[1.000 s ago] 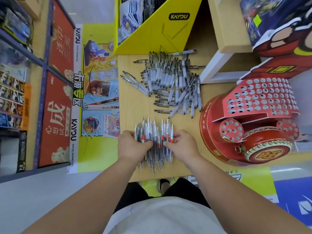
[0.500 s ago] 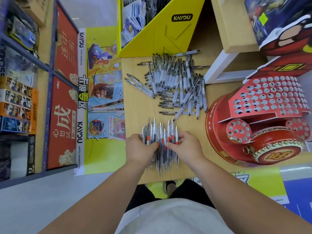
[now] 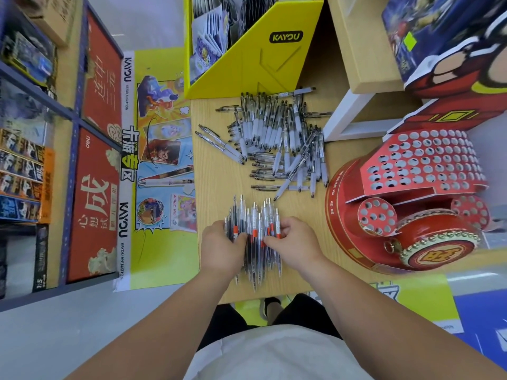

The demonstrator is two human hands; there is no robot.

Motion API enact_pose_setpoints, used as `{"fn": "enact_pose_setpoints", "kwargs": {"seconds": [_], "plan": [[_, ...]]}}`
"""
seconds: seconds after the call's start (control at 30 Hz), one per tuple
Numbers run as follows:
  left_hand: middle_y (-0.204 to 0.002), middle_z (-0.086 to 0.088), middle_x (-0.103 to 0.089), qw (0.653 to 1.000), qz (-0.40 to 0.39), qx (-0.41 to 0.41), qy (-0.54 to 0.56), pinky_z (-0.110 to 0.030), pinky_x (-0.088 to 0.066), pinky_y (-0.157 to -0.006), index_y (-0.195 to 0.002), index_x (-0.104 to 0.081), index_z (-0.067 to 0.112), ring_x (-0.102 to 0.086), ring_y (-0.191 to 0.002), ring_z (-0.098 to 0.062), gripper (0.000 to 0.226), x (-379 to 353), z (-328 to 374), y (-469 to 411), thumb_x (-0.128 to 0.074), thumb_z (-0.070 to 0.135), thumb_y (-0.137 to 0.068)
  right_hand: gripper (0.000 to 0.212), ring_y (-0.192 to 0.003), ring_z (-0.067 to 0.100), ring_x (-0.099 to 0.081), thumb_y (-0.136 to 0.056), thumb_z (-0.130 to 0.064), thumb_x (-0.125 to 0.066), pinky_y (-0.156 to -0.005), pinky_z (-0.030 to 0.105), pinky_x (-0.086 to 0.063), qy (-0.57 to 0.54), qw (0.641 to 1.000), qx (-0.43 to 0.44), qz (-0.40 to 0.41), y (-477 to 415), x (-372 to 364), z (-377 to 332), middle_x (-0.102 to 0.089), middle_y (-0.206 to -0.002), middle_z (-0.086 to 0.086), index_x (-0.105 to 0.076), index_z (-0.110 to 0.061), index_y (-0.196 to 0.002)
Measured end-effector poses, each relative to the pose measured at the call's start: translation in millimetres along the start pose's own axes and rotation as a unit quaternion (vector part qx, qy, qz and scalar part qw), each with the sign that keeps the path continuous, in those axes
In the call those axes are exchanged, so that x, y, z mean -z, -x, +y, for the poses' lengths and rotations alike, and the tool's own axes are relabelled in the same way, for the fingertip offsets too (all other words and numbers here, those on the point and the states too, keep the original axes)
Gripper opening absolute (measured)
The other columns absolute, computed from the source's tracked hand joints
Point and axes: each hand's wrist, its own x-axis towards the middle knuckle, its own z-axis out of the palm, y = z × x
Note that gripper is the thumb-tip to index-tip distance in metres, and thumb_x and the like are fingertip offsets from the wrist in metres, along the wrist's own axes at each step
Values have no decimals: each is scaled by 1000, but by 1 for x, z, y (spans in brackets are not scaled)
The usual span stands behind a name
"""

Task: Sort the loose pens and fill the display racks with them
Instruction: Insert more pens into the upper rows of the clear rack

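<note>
Left hand [image 3: 222, 248] and right hand [image 3: 293, 242], fingers curled in, squeezing a bundle of pens [image 3: 255, 223] from either side. Thumbs and fingertips pressed right into the barrels, bundle pinned flat to the wooden table [image 3: 216, 185] close to its near edge. Long axis running straight away from the body. Thin pointed ends fanning out toward the near edge, blunt silver ends aimed at the far side, ragged and uneven up there. Orange bands showing around mid-barrel on several.

Further out, beyond the bundle and well apart from it, a loose pile of pens [image 3: 279, 138]. Mostly lying the same near-to-far way, white grips at the closer end, but with several laid crosswise along the pile's near edge and a few slanting across the heap. Off its left side, two stray pens [image 3: 219, 144] lying on a diagonal.

Over to the right, standing on the table, a red display rack [image 3: 422, 165] full of round holes. At the far edge, a yellow box [image 3: 260, 64] marked KAYOU.
</note>
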Motion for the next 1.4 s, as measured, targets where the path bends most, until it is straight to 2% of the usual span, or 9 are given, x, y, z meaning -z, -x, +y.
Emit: {"fn": "enact_pose_setpoints", "kwargs": {"seconds": [0.23,0.33,0.43,0.6,0.67,0.8,1.07,1.23,1.4], "plan": [[-97,-11,-55,1000,-8,6,13,-28,-39,-53,-88,-53,14,-57,-72,-24,15,0,0,1,-67,15,-84,28,-73,2,-55,-84,-23,-77,-78,31,-53,-30,1000,-4,-4,2,1,-2,-55,-82,-16,-54,-25,-100],[-104,-6,-54,1000,-6,-10,3,-31,-47,-68,-99,-57,14,-58,-86,-24,17,1,-1,3,-70,18,-89,34,-79,9,-65,-75,-33,-87,-78,33,-56,-31,999,-9,6,0,-2,0,-65,-86,-12,-57,-28,-91],[-112,-6,-54,1000,0,-24,-10,-37,-50,-87,-115,-58,11,-56,-100,-25,29,1,-2,3,-70,23,-93,38,-77,5,-58,-77,-29,-86,-78,29,-51,-33,999,-2,-2,-2,0,-1,-57,-82,-17,-51,-29,-92],[-99,-8,-59,1000,-6,-19,25,-28,-41,-64,-94,-55,15,-58,-83,-25,9,6,-3,3,-64,11,-93,31,-80,12,-65,-81,-22,-82,-76,34,-57,-27,999,-12,-11,-1,3,-1,-63,-85,-11,-58,-22,-100],[-93,-7,-61,999,-17,-16,31,-26,-38,-53,-92,-56,14,-57,-73,-20,9,10,-3,3,-60,6,-93,29,-71,4,-58,-83,-19,-78,-66,26,-51,-35,999,-12,-11,0,4,0,-58,-81,-13,-54,-26,-98],[-89,-10,-58,999,-48,-3,19,-27,-38,-48,-95,-52,12,-54,-66,-24,10,15,-1,-1,-55,4,-92,31,-66,1,-51,-84,-14,-75,-61,18,-44,-42,999,-11,-8,-1,4,2,-52,-77,-15,-49,-29,-92],[-77,-10,-49,991,-116,47,47,-23,-30,-41,-99,-48,11,-41,-56,-20,11,30,4,-10,-48,1,-94,28,-77,13,-66,-80,-25,-83,-75,36,-57,-29,999,-15,-2,-3,3,0,-67,-84,-6,-56,-32,-82],[-100,-23,-66,978,-155,66,119,-34,-44,-68,-108,-55,16,-55,-77,-25,15,41,0,-11,-62,10,-96,27,-70,2,-52,-86,-16,-78,-78,34,-50,-47,999,-15,-18,0,11,-3,-55,-79,-12,-53,-24,-90],[-114,-3,-68,962,-188,71,185,-44,-47,-104,-124,-52,12,-63,-108,-22,39,54,0,-7,-71,15,-90,44,-88,19,-63,-87,-12,-75,-88,40,-52,-60,997,-39,-25,0,16,2,-59,-90,-6,-58,-7,-128]]}}
